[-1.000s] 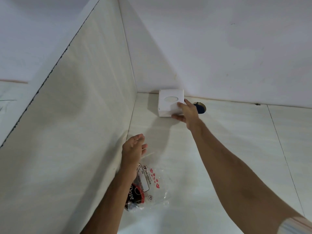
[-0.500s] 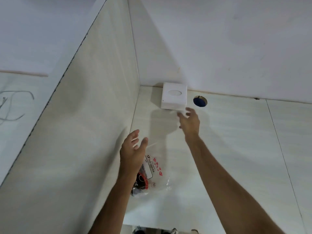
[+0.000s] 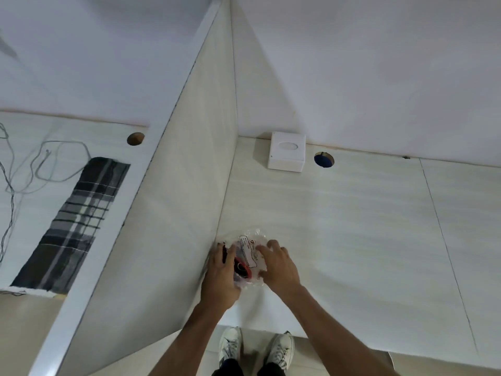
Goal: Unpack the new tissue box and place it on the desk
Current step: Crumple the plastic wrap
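The white tissue box stands on the pale desk in the far corner, against the back wall, with its oval slot facing up. Nothing touches it. A crumpled clear plastic wrapper with red and black print lies near the desk's front edge, beside the left partition. My left hand grips its left side, and my right hand presses fingers on its right side.
A round cable hole sits just right of the box. A tall partition walls the desk's left side. Beyond it lie a plaid cloth, thin wires and another hole. White shoes stand below the desk edge.
My right hand let go of the tissue box and drew back to the wrapper. My left hand came down on the wrapper. The view pulled back from the desk.
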